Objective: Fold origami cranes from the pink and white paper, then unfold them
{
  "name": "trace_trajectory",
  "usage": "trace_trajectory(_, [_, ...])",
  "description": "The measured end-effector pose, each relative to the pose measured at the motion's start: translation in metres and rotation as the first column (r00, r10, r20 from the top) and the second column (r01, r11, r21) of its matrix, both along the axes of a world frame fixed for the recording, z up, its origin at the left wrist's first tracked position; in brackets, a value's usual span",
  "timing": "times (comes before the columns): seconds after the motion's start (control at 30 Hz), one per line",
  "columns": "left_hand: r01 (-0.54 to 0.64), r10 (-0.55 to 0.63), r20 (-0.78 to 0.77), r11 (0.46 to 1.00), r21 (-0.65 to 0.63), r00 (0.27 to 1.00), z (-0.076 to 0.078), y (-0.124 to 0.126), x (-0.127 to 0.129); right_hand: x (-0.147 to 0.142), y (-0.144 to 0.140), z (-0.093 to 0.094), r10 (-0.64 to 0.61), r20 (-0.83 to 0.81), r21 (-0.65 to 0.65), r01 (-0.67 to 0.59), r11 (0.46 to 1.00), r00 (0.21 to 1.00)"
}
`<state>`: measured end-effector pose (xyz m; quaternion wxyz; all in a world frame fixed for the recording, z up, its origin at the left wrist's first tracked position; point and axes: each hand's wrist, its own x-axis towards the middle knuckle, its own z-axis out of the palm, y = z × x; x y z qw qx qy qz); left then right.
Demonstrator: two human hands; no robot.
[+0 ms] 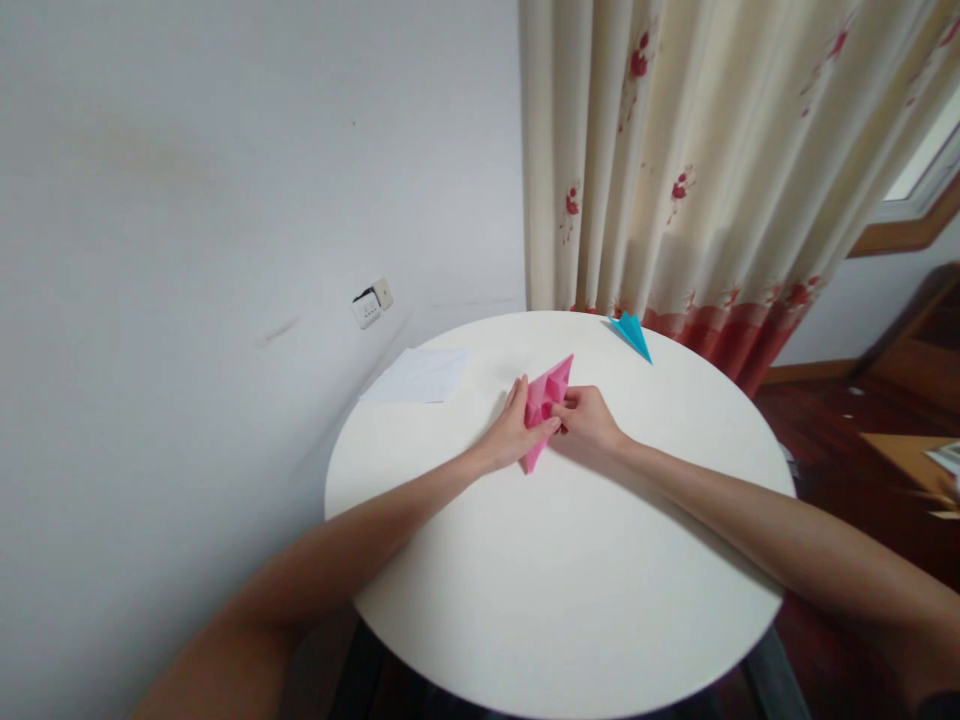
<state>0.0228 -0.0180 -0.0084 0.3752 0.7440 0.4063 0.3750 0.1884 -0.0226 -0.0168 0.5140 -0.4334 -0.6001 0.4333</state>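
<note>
A folded sheet of pink paper (536, 393), with creases and pointed ends, is held tilted above the middle of the table. My left hand (517, 428) grips it from the left, thumb across its front and fingers behind the far edge. From the right, my right hand (590, 417) pinches the paper's right side near its middle with closed fingers. The fingertips partly cover the folds, so their exact shape there is hidden.
The round white table (570, 580) stands against the wall. White paper sheets (420, 375) lie at its back left. A blue paper plane (632, 335) rests near the back right edge. Behind hangs a floral curtain (675, 150); a wall socket (367, 308) is at left.
</note>
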Motion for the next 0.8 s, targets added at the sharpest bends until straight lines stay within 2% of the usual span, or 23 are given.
trace_trajectory(0.1, [-0.006,0.007,0.029,1.000,-0.013,1.000,0.003,-0.003,0.001,-0.003,-0.004,0.002,0.018,0.014,0.016,-0.018,1.000,1.000])
trace_trajectory(0.3, [-0.005,0.036,0.172,0.984,-0.179,0.984,0.004,0.005,-0.001,-0.002,-0.004,0.002,-0.027,0.096,0.056,0.022,0.998,0.995])
trace_trajectory(0.5, [0.042,-0.007,0.211,0.986,-0.163,0.977,0.001,0.015,-0.004,0.004,0.002,-0.005,-0.077,0.211,0.122,0.052,0.991,0.975])
trace_trajectory(0.63, [-0.008,0.045,0.199,0.983,-0.184,0.979,-0.001,0.021,-0.007,0.007,0.002,-0.004,-0.143,0.259,0.196,0.093,0.976,0.955])
trace_trajectory(0.8, [0.068,0.008,0.283,0.964,-0.258,0.959,0.003,0.021,-0.009,0.011,0.002,0.001,-0.063,0.212,0.229,0.013,0.973,0.975])
